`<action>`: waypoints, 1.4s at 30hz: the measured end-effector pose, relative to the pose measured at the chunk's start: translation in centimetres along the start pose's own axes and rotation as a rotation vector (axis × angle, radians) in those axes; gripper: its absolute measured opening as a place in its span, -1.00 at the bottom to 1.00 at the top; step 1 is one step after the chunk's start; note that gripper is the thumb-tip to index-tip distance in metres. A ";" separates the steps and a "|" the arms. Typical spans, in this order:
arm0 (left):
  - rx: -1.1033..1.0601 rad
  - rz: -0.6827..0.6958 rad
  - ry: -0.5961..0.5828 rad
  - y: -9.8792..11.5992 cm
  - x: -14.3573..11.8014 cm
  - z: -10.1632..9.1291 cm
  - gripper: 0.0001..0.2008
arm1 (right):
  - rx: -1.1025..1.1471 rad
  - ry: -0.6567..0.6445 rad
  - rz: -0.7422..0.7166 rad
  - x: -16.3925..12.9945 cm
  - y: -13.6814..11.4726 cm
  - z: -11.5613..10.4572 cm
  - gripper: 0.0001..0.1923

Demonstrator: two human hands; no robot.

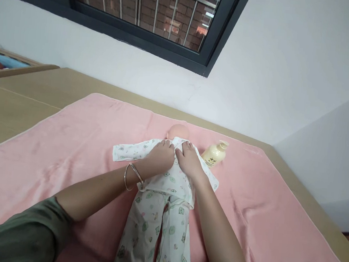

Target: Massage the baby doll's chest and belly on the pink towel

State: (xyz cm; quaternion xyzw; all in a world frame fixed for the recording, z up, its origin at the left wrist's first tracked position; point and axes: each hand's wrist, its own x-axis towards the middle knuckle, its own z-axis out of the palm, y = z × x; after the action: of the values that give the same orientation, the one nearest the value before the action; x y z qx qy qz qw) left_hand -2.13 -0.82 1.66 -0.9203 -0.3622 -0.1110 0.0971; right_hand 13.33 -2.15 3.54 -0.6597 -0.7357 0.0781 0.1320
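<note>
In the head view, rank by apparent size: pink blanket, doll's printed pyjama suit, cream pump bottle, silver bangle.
1. Pink fleece blanket
2. White printed pyjama suit on the doll
3. Cream pump bottle and thin silver bangle: similar extent, and the bangle lies nearer the camera, so unranked.

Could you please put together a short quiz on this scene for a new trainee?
1. True or false: both hands rest on the chest of the doll, near its collar.
2. Which wrist carries the bangle: A) left, B) right, C) neither?
3. What stands on the pink blanket just to the right of the doll?

Key
1. True: the left hand and right hand lie side by side on the printed top.
2. A.
3. A cream pump bottle, lying tilted beside the doll's sleeve.
</note>
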 end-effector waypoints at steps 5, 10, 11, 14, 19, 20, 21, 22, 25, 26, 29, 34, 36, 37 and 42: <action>-0.031 -0.003 0.030 -0.5 0.2 0.3 -0.68 | -0.071 -0.004 0.010 -0.5 -0.8 0.3 -0.45; -0.267 -0.300 0.123 -1.5 1.2 1.7 -0.71 | -0.150 -0.001 0.029 -2.1 -3.2 0.5 -0.42; -0.299 -0.341 0.143 -1.5 1.3 2.0 -0.72 | -0.153 0.003 0.025 -2.2 -3.4 0.6 -0.42; -0.346 -0.384 0.197 -1.1 1.3 2.8 -0.72 | -0.124 0.022 0.017 -1.8 -3.1 0.9 -0.41; -0.421 -0.437 0.301 -0.6 1.0 3.9 -0.65 | 0.002 0.027 0.045 -0.2 -0.6 0.9 -0.38; -0.443 -0.453 0.322 -0.6 0.9 4.1 -0.63 | 0.029 0.024 0.060 0.0 -0.2 0.8 -0.37; -0.468 -0.466 0.340 -0.5 0.8 4.2 -0.62 | 0.052 0.020 0.073 0.0 0.2 0.6 -0.36; -0.492 -0.474 0.355 -0.5 0.8 4.3 -0.61 | 0.069 0.016 0.079 0.0 0.4 0.3 -0.36; -0.546 -0.492 0.393 -0.4 0.7 4.4 -0.61 | 0.096 0.029 0.070 -0.6 0.2 -1.0 -0.43; -0.556 -0.500 0.403 -0.4 0.6 4.4 -0.61 | 0.106 0.058 0.064 -0.9 -0.1 -1.4 -0.46; -0.569 -0.521 0.408 -0.3 0.6 4.3 -0.60 | 0.145 0.200 0.025 -1.4 -1.0 -1.9 -0.43; -0.551 -0.580 0.343 0.1 0.5 4.0 -0.59 | 0.085 0.211 -0.048 -0.8 -1.1 -0.2 -0.42; -0.540 -0.588 0.329 0.2 0.5 3.9 -0.58 | 0.051 0.134 -0.057 -0.5 -0.8 0.5 -0.45; -0.535 -0.587 0.327 0.2 0.6 4.0 -0.58 | 0.042 0.111 -0.067 -0.4 -0.7 0.6 -0.46; -0.528 -0.577 0.341 0.1 0.6 4.1 -0.60 | 0.040 0.200 -0.097 -0.5 -0.7 0.4 -0.43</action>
State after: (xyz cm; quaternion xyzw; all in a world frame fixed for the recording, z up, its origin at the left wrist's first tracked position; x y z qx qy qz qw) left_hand -1.07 0.58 -2.14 -0.7430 -0.5427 -0.3732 -0.1185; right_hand 12.63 -2.73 3.31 -0.6250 -0.7482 0.0200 0.2219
